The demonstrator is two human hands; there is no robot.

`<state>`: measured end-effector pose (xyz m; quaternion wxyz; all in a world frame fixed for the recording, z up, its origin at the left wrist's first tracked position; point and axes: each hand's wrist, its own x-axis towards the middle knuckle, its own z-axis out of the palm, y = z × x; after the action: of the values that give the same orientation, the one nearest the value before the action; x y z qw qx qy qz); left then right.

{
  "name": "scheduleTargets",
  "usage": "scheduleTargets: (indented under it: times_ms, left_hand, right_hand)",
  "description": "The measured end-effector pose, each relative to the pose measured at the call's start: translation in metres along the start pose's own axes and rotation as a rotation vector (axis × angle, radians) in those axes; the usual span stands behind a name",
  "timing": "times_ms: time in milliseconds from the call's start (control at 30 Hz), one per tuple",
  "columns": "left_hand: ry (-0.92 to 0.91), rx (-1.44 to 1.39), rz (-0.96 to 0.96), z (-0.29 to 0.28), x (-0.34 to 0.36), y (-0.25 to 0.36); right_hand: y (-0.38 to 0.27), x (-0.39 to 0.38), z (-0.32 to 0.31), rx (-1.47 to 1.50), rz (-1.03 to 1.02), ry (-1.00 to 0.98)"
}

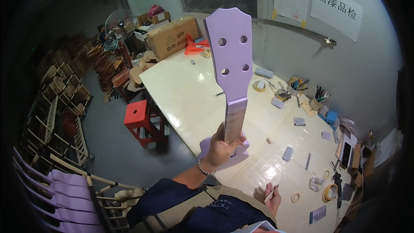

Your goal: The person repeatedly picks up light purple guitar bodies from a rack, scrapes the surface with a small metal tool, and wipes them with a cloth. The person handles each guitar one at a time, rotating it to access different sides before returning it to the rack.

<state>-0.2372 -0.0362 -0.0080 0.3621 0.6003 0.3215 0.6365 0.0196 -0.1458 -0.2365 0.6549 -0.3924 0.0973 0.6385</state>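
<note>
**Lilac ukulele held up, headstock end high**

The left hand (224, 146) is clenched on the neck of the lilac-painted small ukulele (230, 67), lifted above the cream worktable (185, 95), headstock at 12 o'clock. The right hand (272, 197), at 5 o'clock, pinches a thin flat pale strip (270, 195). Paint looks finished; the 4 tuner holes are empty, no strings & hardware yet.

Left hand (224, 149) is up in front, forearm rising from the lower edge, fingers wrapped tight in a closed grip, bead bracelet on the wrist. Right hand (272, 197) sits low near the body, fingers loosely curled, pinching something thin.
</note>
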Motion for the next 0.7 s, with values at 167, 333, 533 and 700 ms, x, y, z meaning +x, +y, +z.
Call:
scheduleTargets:
  times_ms: [167,333,533,700]
  left_hand:
    - [0.039,0.266,0.197,-0.017,0.022,-0.013]
    - [0.137,0.616,0.418,-0.038,0.046,-0.024]
    - [0.104,0.817,0.492,-0.061,0.052,-0.033]
    - [0.147,0.797,0.5,-0.055,0.054,-0.029]
  right_hand:
    - [-0.005,-0.003,0.004,0.021,-0.03,-0.014]
    - [-0.006,-0.003,0.003,0.039,-0.038,-0.017]
    - [-0.003,-0.004,0.0,0.051,-0.025,-0.027]
    - [-0.009,-0.006,0.002,0.043,-0.034,-0.031]
